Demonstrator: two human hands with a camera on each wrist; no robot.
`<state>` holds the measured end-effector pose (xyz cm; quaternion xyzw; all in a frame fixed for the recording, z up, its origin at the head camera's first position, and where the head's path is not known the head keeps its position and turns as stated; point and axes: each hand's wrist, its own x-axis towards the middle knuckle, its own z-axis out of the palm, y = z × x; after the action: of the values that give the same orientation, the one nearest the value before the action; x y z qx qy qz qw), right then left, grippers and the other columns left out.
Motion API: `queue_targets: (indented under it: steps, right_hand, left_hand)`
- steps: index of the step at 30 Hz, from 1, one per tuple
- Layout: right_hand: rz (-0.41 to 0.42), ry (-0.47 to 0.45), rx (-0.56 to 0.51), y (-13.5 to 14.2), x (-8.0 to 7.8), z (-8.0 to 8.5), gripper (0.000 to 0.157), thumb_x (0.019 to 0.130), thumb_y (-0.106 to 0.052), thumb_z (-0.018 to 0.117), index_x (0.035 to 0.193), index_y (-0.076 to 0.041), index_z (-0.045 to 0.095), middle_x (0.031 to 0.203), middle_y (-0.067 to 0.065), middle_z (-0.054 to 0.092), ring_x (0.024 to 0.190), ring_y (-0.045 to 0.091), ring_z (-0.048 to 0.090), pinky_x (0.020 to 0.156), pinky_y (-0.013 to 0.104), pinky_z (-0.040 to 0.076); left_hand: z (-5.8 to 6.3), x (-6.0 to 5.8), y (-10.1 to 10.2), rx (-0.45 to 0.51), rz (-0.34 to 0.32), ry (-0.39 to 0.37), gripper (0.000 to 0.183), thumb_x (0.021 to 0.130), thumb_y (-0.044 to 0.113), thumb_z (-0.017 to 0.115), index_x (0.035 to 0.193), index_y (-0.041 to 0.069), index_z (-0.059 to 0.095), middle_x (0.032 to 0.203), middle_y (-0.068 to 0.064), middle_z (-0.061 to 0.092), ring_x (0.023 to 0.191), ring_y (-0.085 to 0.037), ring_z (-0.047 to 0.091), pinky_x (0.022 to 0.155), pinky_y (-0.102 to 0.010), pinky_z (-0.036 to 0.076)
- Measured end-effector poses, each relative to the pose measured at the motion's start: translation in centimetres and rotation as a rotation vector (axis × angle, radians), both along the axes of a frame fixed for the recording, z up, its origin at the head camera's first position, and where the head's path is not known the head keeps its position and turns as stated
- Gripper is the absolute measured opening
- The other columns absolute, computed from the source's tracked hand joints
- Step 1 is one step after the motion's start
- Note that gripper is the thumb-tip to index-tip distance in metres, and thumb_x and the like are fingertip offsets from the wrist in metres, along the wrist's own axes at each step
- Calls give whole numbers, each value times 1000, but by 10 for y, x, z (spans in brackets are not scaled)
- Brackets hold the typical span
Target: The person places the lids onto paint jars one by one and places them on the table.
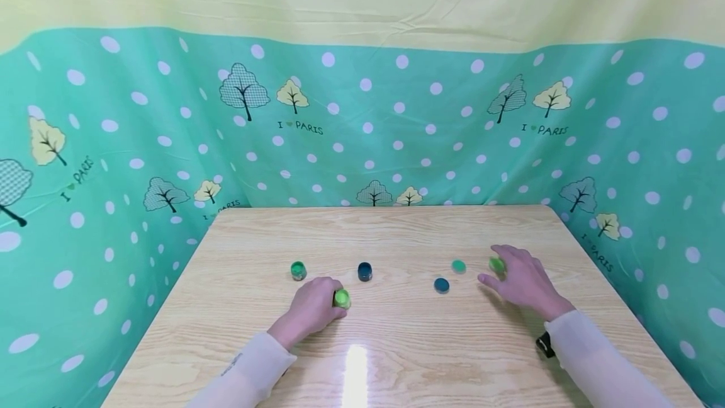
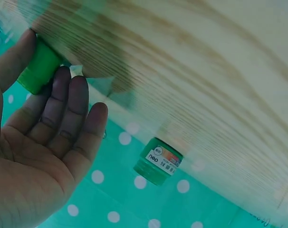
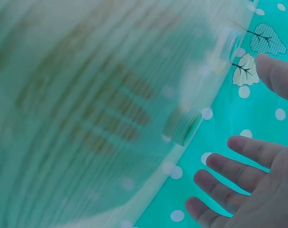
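Note:
In the head view my left hand grips a small lime-green paint jar standing on the wooden table. The left wrist view has the same jar between thumb and index finger, the other fingers stretched alongside. Behind that hand are a dark green jar and a dark blue jar, both without lids. On the right, my right hand hovers by a lime-green lid, thumb and fingers spread apart. Its fingers are loosely extended around nothing in the right wrist view.
A teal-green lid and a dark blue lid lie left of my right hand. The wooden table ends at a polka-dot curtain at the back and sides. Bright glare marks the table's front.

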<state>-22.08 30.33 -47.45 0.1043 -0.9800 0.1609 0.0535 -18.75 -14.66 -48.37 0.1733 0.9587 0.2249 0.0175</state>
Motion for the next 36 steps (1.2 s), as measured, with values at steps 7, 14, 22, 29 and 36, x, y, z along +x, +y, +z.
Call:
queue_targets:
  steps: [7, 14, 22, 29, 36]
  right_hand:
    - [-47, -37, 10, 0, -6, 0, 78, 94, -45, 71, 147, 7, 45, 148, 35, 43, 133, 58, 37, 107, 73, 27]
    - [-58, -26, 53, 1, -11, -1, 69, 94, -36, 73, 141, 9, 51, 142, 37, 48, 128, 59, 43, 102, 72, 35]
    - [-43, -27, 98, 2, -16, -3, 64, 94, -34, 73, 136, 10, 55, 137, 37, 53, 122, 57, 48, 97, 71, 39]
    - [-49, -48, 117, 1, -17, -1, 58, 92, -29, 75, 132, 10, 59, 129, 34, 58, 113, 54, 53, 91, 67, 43]
    - [-58, -65, 113, -2, -18, -4, 52, 93, -24, 73, 131, 10, 60, 132, 36, 56, 119, 55, 50, 95, 68, 41]
  left_hand:
    - [3, 5, 1, 12, -8, 5, 22, 78, 18, 89, 90, 13, 71, 75, 10, 57, 67, -9, 50, 61, -27, 45]
    - [9, 11, 5, 34, -34, 7, 20, 78, 5, 83, 90, 14, 70, 75, 11, 59, 66, -8, 51, 61, -26, 46]
    - [14, 17, 8, 67, -45, 19, 25, 74, 8, 85, 95, 15, 74, 82, 10, 67, 70, -5, 54, 64, -25, 48]
    - [17, 24, 12, 114, -59, 28, 27, 74, 13, 86, 99, 15, 77, 84, 9, 67, 70, -3, 55, 65, -24, 48]
    - [17, 26, 14, 129, -61, 51, 26, 75, 14, 85, 100, 14, 78, 85, 9, 68, 72, -4, 57, 64, -23, 48]
